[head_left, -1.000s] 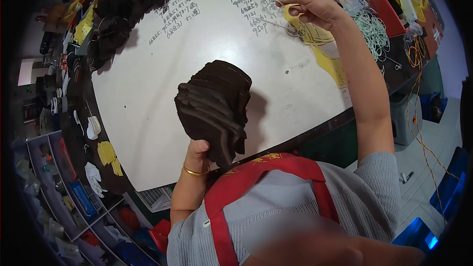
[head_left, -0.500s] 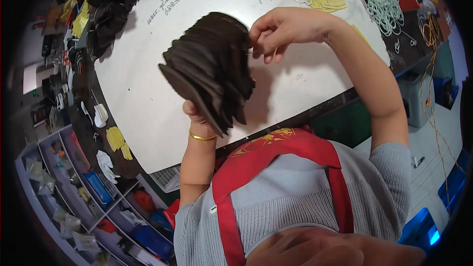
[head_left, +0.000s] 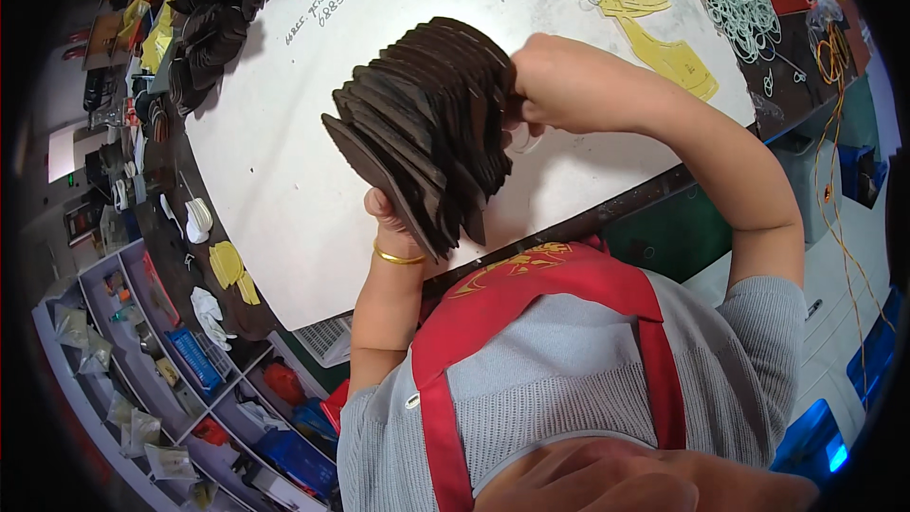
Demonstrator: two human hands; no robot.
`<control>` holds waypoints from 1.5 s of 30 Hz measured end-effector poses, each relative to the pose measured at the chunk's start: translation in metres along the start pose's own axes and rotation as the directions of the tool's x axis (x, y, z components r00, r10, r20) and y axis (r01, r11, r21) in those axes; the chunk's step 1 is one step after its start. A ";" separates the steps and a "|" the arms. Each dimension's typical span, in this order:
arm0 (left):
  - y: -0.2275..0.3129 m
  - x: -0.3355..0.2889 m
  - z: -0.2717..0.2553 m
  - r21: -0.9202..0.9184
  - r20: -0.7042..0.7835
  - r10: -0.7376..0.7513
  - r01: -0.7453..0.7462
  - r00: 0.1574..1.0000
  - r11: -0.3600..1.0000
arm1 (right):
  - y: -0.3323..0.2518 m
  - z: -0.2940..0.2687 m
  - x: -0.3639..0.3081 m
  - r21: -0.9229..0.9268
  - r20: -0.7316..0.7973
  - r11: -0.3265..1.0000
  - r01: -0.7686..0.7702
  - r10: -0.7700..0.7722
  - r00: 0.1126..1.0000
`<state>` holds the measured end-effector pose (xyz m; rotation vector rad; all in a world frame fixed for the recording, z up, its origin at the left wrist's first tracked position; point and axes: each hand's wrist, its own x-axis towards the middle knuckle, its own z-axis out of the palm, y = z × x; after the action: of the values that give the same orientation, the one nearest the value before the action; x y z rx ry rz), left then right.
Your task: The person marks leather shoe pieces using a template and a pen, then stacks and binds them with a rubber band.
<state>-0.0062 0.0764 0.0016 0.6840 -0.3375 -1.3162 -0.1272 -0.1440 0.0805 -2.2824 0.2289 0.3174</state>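
Observation:
My left hand (head_left: pixel 387 213) is closed around the lower part of a thick stack of dark brown flat cut pieces (head_left: pixel 431 114), held up above the white table board. Its thumb shows at the lower left of the stack; the other fingers are hidden behind it. At the right edge of the stack is my right hand (head_left: pixel 550 85), its fingers curled and pressed together, partly covered by the pieces. A thin pale loop shows just below those fingers, too faint to name.
The white board (head_left: pixel 284 190) carries handwriting at its far side. More dark pieces (head_left: pixel 204 38) are heaped at the far left. Yellow templates (head_left: pixel 673 57) and tangled pale-green bands (head_left: pixel 730 14) are at the far right. White gloves (head_left: pixel 210 318) lie by the left edge, above a compartmented shelf (head_left: pixel 180 417).
The stack and both hands have shifted slightly right in the picture. My right hand's fingers, partly spread earlier, are now curled in against the stack's edge.

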 end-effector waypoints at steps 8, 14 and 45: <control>-0.017 0.009 0.005 -0.213 0.130 -0.050 0.078 0.990 0.974 | 0.000 0.000 -0.004 0.348 -0.217 0.929 -0.127 0.212 0.953; -0.028 0.010 -0.014 -0.408 0.203 -0.038 0.120 0.978 0.905 | 0.014 0.016 -0.007 0.554 -0.197 0.821 -0.134 0.286 0.938; -0.017 0.015 0.036 -0.479 0.209 -0.143 0.229 0.967 0.848 | 0.031 0.029 -0.041 0.877 -0.160 0.480 0.036 0.220 0.962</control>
<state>-0.0363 0.0506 0.0161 0.1670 -0.0496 -1.5722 -0.1783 -0.1400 0.0523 -1.2430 0.5186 -0.0673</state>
